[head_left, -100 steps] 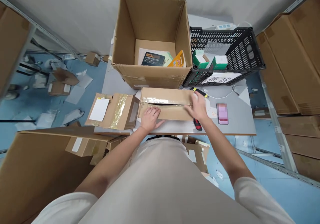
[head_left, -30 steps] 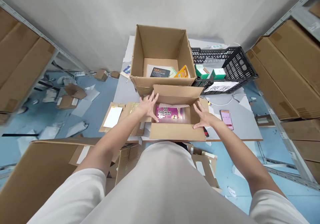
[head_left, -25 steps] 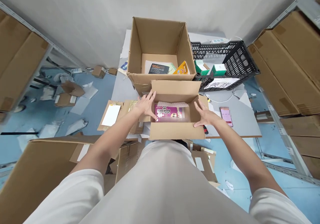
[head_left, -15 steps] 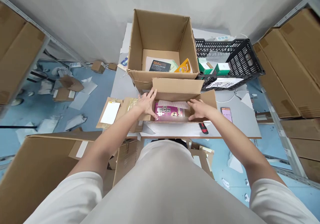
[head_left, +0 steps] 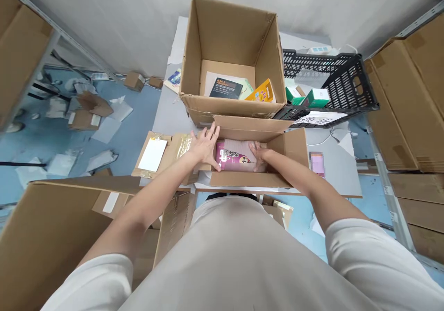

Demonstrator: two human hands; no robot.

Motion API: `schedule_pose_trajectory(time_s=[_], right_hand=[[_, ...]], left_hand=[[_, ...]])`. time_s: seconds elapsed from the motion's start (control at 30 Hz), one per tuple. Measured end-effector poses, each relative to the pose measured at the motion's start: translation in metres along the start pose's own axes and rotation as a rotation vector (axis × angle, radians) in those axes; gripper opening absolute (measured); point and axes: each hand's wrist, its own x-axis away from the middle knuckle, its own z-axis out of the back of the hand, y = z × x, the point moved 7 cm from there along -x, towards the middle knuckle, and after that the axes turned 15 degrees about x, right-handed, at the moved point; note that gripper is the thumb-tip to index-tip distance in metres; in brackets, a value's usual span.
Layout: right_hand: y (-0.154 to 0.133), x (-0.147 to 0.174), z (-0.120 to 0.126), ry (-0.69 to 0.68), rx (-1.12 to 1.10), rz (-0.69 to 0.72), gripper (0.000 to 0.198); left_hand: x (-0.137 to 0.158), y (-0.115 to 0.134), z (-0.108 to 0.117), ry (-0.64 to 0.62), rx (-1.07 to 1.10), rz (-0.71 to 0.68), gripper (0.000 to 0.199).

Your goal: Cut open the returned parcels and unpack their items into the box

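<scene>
An open cardboard box point(head_left: 258, 179) stands at the table's front edge with its flaps raised. Inside lies a purple printed pack that looks like a book point(head_left: 231, 156), partly wrapped in thin white foam sheet. My left hand point(head_left: 206, 148) spreads its fingers over the box's left end, the thumb reaching the pack's left edge. Into the box from the right reaches my right hand point(head_left: 258, 155), open, its fingers touching the pack's foam-covered right end. Part of the right palm is hidden by the hand itself.
Behind stands a larger open carton point(head_left: 231, 107) holding books. To its right is a black plastic crate point(head_left: 360, 87) with green-and-white boxes. A phone point(head_left: 317, 164) lies on the table, and a taped parcel point(head_left: 152, 154) at left. A big carton point(head_left: 69, 228) stands at lower left.
My right hand has moved left, from the box's right end onto the pack. The front flap now stands out toward me, covering the red-and-black cutter's spot. My left hand stays at the left end.
</scene>
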Motion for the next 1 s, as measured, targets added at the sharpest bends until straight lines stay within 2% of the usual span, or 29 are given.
schedule_pose_trajectory(time_s=[0.1, 0.17, 0.27, 0.43, 0.53, 0.63, 0.73, 0.87, 0.93, 1.0], right_hand=[[-0.004, -0.01, -0.011, -0.025, -0.059, -0.041, 0.156], [-0.006, -0.014, -0.006, 0.08, -0.108, -0.035, 0.145], [-0.002, -0.017, 0.002, 0.171, -0.147, -0.052, 0.115], [0.001, -0.015, 0.017, 0.19, -0.189, -0.058, 0.058], [-0.002, 0.0, 0.03, 0.223, -0.216, -0.017, 0.032], [-0.006, 0.032, 0.047, 0.285, -0.231, 0.004, 0.024], [-0.008, 0.077, 0.067, 0.39, -0.228, 0.027, 0.029], [0.001, 0.155, 0.1, 0.742, -0.337, 0.112, 0.033], [0.017, 0.194, 0.113, 0.935, -0.42, 0.071, 0.034], [0.033, 0.229, 0.124, 1.074, -0.473, 0.013, 0.034]], left_hand=[[-0.005, 0.0, 0.004, -0.001, 0.007, 0.016, 0.161], [-0.006, 0.001, 0.006, 0.003, 0.0, 0.038, 0.161], [-0.004, 0.004, 0.006, 0.026, -0.013, 0.059, 0.157], [-0.001, 0.006, 0.004, 0.089, -0.046, 0.107, 0.15], [0.002, 0.008, 0.005, 0.13, -0.06, 0.114, 0.146], [0.003, 0.01, 0.005, 0.155, -0.065, 0.101, 0.145], [0.002, 0.007, 0.004, 0.166, -0.06, 0.104, 0.139], [0.001, 0.001, 0.0, 0.166, 0.004, 0.07, 0.116], [0.008, 0.001, 0.002, 0.196, 0.103, 0.065, 0.104], [0.021, 0.005, 0.012, 0.281, 0.262, 0.068, 0.094]])
